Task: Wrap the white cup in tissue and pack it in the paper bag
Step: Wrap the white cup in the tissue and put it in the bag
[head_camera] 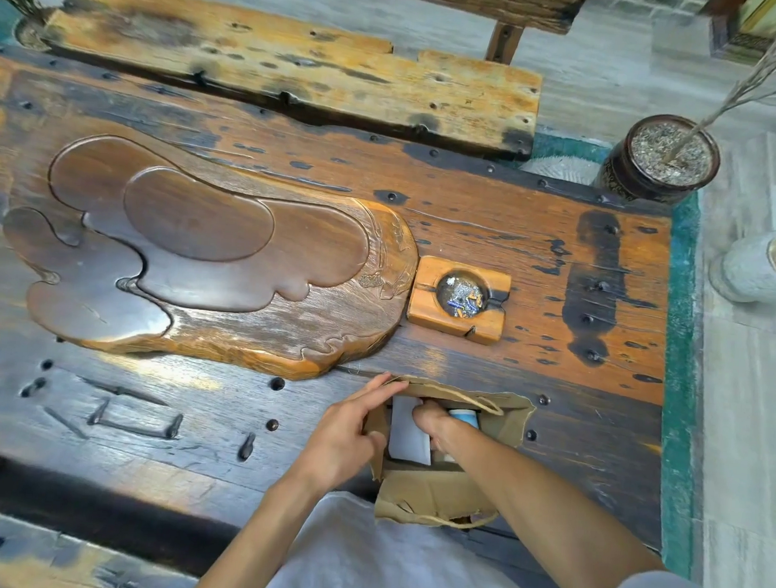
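A brown paper bag [437, 492] with twine handles stands open at the near edge of the wooden table. My left hand [346, 432] grips its left rim, with the fingers stretched along the far edge. My right hand [435, 421] reaches down inside the bag. Its fingers curl against a white tissue-wrapped bundle [407, 436], which hides the cup itself. A small blue and white item [462, 417] shows inside the bag just beyond my right hand.
A large carved wooden tea tray [207, 255] lies left of centre, with a wooden ashtray [461, 298] beside it. Beyond the dark studded table [560, 268] runs a wooden bench [300, 65]. A dark pot with twigs [658, 160] stands on the floor at right.
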Tool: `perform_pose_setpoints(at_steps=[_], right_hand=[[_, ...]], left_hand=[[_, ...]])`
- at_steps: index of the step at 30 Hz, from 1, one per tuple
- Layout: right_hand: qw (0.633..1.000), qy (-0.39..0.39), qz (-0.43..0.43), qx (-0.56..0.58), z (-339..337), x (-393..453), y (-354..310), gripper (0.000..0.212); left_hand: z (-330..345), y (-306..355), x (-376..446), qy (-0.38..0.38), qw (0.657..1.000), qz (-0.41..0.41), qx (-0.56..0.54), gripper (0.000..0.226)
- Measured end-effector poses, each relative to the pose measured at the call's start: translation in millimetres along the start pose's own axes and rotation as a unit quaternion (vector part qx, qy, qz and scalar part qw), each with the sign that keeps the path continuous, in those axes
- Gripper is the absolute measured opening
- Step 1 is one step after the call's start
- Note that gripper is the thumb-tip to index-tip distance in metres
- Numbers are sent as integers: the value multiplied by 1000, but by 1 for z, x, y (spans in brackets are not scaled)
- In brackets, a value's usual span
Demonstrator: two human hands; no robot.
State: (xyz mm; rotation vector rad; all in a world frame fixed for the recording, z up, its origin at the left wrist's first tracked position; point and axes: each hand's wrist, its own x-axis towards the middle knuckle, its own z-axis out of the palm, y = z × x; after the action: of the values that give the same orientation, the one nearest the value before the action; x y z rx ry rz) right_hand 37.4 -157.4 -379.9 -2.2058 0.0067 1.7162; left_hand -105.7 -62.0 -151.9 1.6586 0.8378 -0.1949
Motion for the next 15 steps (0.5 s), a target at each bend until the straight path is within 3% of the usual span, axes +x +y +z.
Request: perform_pose_setpoints(at_steps=[4,7,15], right_hand=[[998,-27,46,34,3,50,26,50],[998,-32,48,12,-2,4,5,37],[988,2,-13,-157,-20,-60,-21,41]], left_hand=[[1,-2,0,-4,1000,-4,-8,80],[0,-3,0,-8,1000,-5,-8,80],[1,-1,0,-3,1000,-1,-16,81]])
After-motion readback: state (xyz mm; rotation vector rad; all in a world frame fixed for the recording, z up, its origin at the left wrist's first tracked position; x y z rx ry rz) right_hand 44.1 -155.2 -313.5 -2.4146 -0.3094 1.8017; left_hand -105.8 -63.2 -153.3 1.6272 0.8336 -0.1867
